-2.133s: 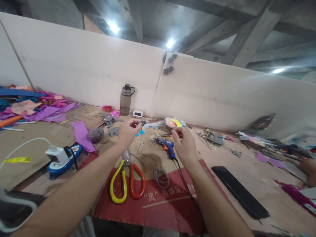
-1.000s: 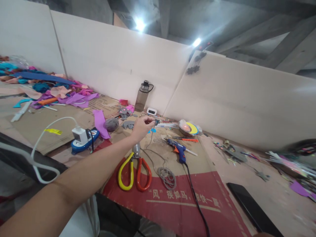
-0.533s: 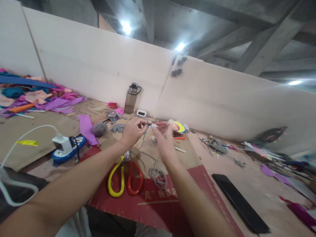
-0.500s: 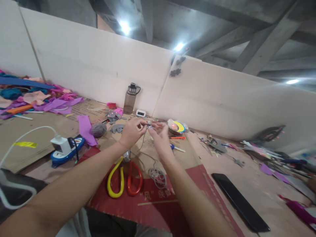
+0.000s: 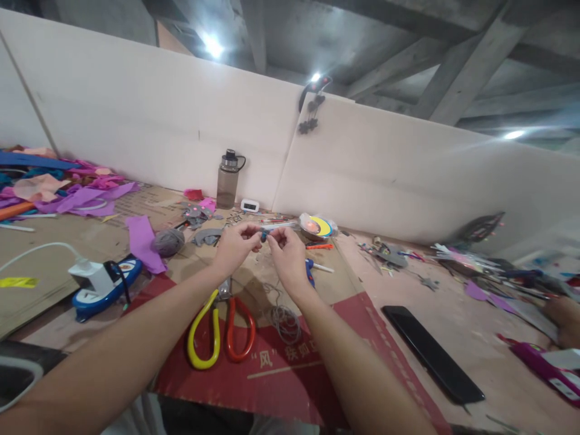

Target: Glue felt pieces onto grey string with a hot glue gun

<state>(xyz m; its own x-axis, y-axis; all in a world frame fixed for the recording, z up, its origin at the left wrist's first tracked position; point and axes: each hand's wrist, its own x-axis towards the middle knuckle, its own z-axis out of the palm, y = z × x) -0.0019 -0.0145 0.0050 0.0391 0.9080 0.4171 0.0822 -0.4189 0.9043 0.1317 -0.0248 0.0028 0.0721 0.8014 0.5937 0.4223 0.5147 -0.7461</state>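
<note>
Pinches small dark piece [image 5: 264,234] between fingertips of left hand [image 5: 238,246] and right hand [image 5: 289,255] above cardboard [image 5: 199,386], likely steadying it from both sides, and has scissors [image 5: 216,331] and string [image 5: 286,325] nearby, presumably for reach.

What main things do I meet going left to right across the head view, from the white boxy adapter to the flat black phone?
White boxy adapter, flat purple felt-like strip, round grey yarn ball, bare left hand, small dark-teal piece, bare right hand, flat black rectangular phone.
</note>
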